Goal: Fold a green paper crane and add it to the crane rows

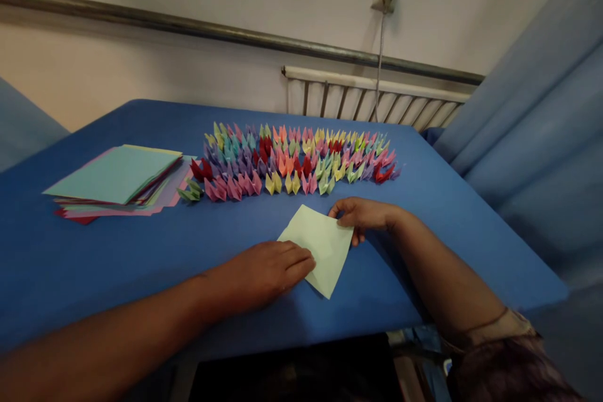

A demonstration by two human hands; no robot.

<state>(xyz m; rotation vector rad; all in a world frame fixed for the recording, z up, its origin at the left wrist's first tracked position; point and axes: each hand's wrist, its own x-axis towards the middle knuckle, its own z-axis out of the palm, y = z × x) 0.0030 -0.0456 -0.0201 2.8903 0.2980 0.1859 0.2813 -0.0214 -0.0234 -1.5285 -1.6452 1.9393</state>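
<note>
Plain green paper (325, 240), left hand (274, 270) over its edge, grip unclear, right hand (365, 212) pinching a corner

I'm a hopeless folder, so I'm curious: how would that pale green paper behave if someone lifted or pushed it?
The pale green paper would probably feel light, since it looks thin. It may bend easily: one edge bows slightly below the right hand. Pushed across the blue tabletop, it would likely slide or buckle, being broad and flat.
</note>
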